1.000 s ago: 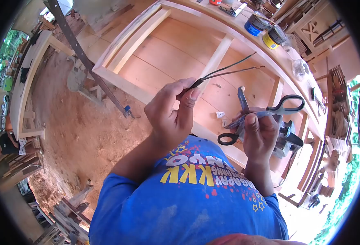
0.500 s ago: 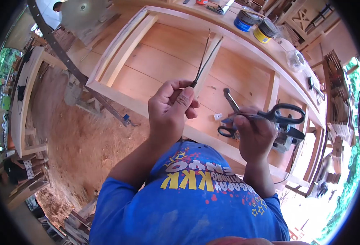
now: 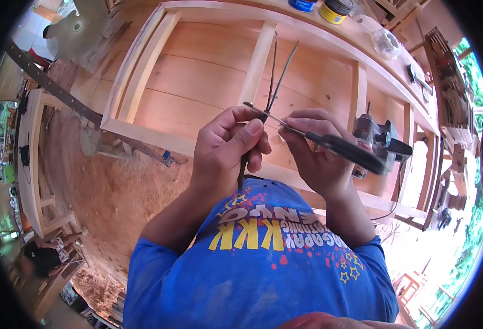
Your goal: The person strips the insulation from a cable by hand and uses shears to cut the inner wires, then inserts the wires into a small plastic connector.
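My left hand [image 3: 228, 142] pinches a dark cable [image 3: 243, 164] whose two thin split wires [image 3: 273, 82] point up and away from me. Black-handled scissors [image 3: 334, 148] are in my right hand [image 3: 321, 153], with a blade lying across the cable just above my left fingertips. The blade tip reaches past the cable to the left. Whether the blades are closed on the cable cannot be made out. Behind both hands lies a wooden frame with a panel [image 3: 203, 68].
A power tool [image 3: 374, 140] rests on the frame at the right. Two jars, blue [image 3: 303, 4] and yellow [image 3: 334, 10], and a clear plastic item [image 3: 385, 44] stand on the far edge. A dark curved strip [image 3: 55, 88] crosses the left side. A person [image 3: 38, 260] is at lower left.
My right hand has moved left and brought the scissors from beside the cable to across it. The view has shifted, showing more of the power tool. My left hand keeps its hold.
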The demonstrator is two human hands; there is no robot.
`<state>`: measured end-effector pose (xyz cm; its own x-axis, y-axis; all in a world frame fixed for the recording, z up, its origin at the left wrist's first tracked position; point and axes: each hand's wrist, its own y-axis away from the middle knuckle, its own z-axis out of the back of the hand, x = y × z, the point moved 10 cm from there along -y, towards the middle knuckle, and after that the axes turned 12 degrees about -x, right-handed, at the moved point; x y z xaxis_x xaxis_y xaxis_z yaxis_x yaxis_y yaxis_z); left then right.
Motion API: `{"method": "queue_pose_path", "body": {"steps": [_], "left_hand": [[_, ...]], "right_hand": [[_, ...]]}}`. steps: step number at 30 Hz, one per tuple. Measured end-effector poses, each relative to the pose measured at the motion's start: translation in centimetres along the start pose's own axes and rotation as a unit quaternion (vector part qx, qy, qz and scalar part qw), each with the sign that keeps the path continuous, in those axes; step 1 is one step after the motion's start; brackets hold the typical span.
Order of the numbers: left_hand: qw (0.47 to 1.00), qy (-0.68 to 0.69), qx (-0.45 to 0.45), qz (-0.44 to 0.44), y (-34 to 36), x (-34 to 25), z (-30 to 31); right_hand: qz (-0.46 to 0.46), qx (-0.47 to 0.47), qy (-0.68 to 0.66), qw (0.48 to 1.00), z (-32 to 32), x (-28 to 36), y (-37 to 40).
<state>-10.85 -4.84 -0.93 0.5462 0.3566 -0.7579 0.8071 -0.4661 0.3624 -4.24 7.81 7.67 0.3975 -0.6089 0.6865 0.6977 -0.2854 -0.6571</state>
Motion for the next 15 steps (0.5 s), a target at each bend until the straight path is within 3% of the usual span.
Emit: {"method": "queue_pose_path", "body": {"steps": [15], "left_hand": [[0.994, 0.059, 0.078, 0.043, -0.7, 1.7, -1.2]], "right_hand": [[0.12, 0.009, 0.025, 0.992, 0.3, 0.7, -0.3]]}}
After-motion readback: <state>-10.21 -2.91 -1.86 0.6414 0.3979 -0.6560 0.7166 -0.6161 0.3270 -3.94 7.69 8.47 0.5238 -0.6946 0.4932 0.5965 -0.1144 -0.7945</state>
